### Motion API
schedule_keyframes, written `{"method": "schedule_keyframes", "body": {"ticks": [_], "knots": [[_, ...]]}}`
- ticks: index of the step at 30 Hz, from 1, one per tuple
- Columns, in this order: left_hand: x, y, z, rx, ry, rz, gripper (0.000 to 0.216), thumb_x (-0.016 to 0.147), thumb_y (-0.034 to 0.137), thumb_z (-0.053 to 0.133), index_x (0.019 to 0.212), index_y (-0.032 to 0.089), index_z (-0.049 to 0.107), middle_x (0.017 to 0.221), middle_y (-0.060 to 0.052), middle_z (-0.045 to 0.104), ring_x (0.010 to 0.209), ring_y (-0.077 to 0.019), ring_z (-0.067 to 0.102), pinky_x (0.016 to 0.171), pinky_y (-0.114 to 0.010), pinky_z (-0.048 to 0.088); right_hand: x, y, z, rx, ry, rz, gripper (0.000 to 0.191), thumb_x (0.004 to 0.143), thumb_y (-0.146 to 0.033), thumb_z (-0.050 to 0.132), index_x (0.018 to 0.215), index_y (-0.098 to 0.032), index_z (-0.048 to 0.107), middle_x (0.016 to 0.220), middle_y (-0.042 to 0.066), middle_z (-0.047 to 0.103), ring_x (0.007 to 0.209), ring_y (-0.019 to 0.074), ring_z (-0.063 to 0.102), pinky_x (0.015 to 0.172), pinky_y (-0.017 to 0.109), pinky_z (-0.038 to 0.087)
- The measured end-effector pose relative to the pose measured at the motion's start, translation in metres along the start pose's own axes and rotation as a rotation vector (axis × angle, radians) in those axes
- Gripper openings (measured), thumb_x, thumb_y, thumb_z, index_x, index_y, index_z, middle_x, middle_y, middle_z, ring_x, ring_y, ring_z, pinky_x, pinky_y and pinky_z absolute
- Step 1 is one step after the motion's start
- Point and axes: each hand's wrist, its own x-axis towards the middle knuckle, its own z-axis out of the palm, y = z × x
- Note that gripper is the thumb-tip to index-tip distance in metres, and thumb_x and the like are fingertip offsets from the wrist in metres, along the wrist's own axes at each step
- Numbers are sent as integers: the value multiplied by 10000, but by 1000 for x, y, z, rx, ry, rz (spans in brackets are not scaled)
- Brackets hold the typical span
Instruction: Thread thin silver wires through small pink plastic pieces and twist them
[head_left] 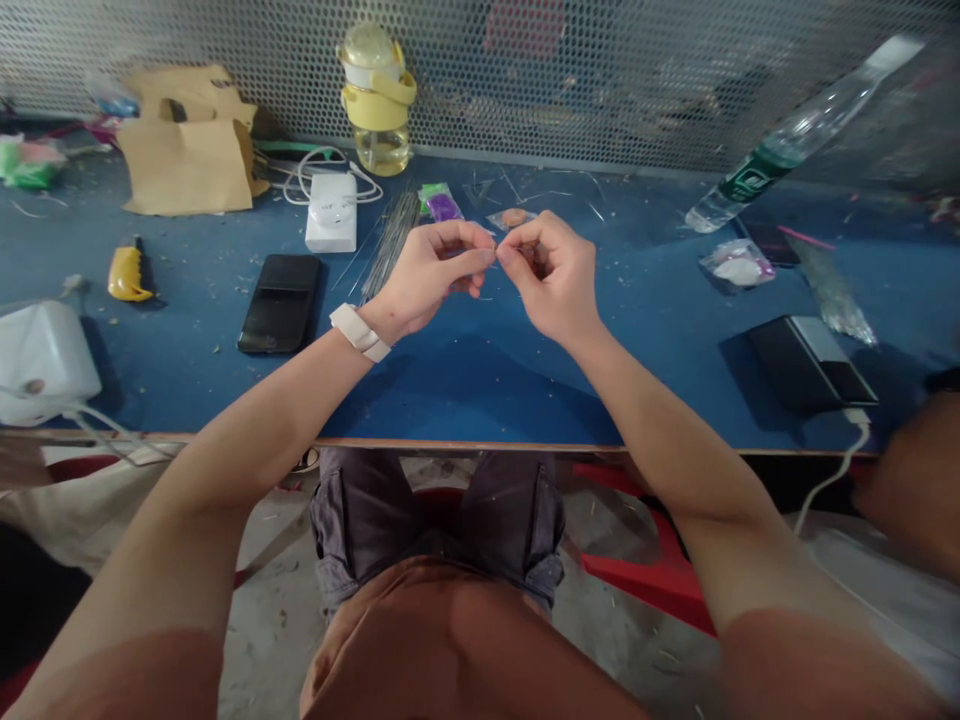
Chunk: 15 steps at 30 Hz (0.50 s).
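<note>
Above the middle of the blue table, my left hand (439, 268) and my right hand (551, 270) meet fingertip to fingertip. Each one pinches with thumb and forefinger. Whatever sits between the fingertips is too small to make out. Just left of my left hand lies a bundle of thin grey wires (394, 240). Behind the hands are a small bag with purple contents (444, 206) and a clear bag with something orange-brown (514, 217). A white band (360, 332) circles my left wrist.
A black phone (280, 303), a white charger (331, 212), a yellow-handled tool (129, 274) and a yellow drink bottle (377, 105) stand to the left. Right are a tilted water bottle (787, 150), a dark power bank (810, 365) and a person's arm (919, 480). Perforated metal (630, 90) closes the back.
</note>
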Motion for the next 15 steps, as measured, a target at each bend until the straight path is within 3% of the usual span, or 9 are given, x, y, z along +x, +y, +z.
{"method": "schedule_keyframes", "body": {"ticks": [7, 11, 15], "knots": [[2, 5, -11, 30, -159, -18, 330, 919, 366, 992, 862, 202, 711, 773, 0, 724, 751, -157, 785, 745, -296, 648, 5, 2, -14, 2, -156, -61, 477, 1057, -775, 688, 998, -304, 736, 855, 32, 528, 851, 258, 570, 970, 549, 634], [6, 2, -21, 95, -272, 46, 357, 815, 335, 1069, 832, 188, 744, 808, -22, 774, 788, -153, 770, 765, -285, 631, 8, -1, -24, 56, -271, -80, 424, 992, -719, 808, 924, -302, 770, 808, 17, 540, 743, 218, 502, 839, 493, 606], [7, 3, -26, 138, -333, 61, 354, 813, 349, 1070, 855, 183, 760, 832, -44, 804, 814, -167, 784, 786, -292, 641, 9, 0, -26, 81, -324, -85, 392, 1001, -672, 809, 919, -289, 794, 800, 15, 558, 706, 194, 462, 745, 434, 542]]}}
